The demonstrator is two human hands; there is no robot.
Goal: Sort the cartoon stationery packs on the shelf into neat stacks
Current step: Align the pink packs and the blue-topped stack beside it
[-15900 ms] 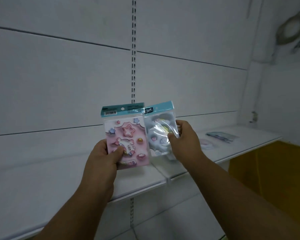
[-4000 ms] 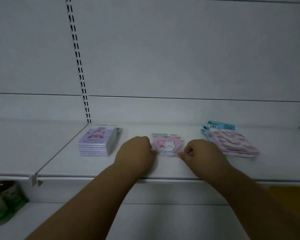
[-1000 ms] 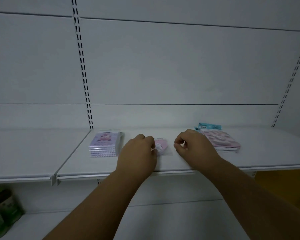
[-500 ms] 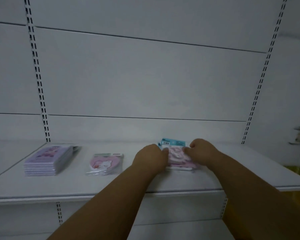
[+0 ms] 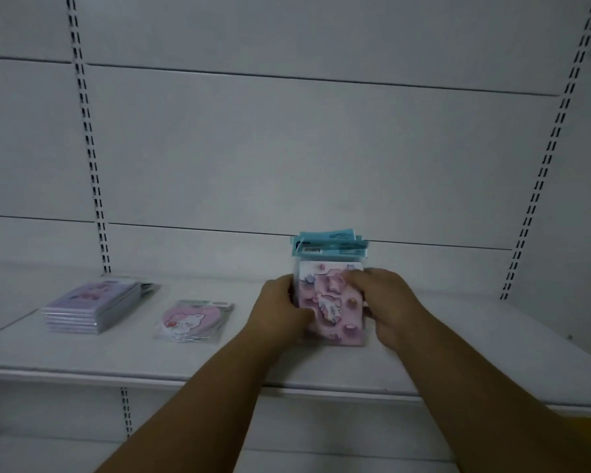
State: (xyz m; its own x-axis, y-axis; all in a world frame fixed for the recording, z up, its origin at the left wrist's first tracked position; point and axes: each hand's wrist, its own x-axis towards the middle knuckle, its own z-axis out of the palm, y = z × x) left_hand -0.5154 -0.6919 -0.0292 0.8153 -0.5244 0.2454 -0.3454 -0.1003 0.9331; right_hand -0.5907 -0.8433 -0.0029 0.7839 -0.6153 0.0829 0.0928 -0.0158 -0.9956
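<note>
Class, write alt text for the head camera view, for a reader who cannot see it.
Two bare hands, left hand and right hand, hold a bundle of pink cartoon packs upright on a white shelf. To its left lie a heart-shaped pack and a purple stack.

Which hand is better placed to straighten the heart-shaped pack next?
Probably the left hand. It is nearer the heart-shaped pack, which lies to its left on the shelf. The right hand would have to cross the upright teal-topped packs both hands grip.
</note>
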